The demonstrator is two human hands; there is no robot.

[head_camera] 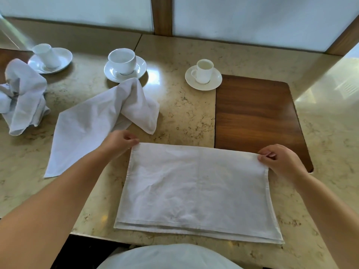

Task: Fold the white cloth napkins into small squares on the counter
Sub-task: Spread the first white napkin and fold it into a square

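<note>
A white cloth napkin [198, 187] lies flat on the marble counter [184, 105] in front of me, folded once into a wide rectangle with its layered edges toward me. My left hand [121, 140] pinches its far left corner. My right hand [279, 160] pinches its far right corner. A second napkin [93, 123] lies loose and rumpled to the left, unfolded. A third napkin [21, 96] sits bunched up at the far left edge.
Three white cups on saucers stand along the back: one tipped at far left [48, 57], one at centre left [124, 64], one right of centre [204, 73]. A dark wooden inlay panel [256, 113] lies under my right hand. The counter's near edge is just below the napkin.
</note>
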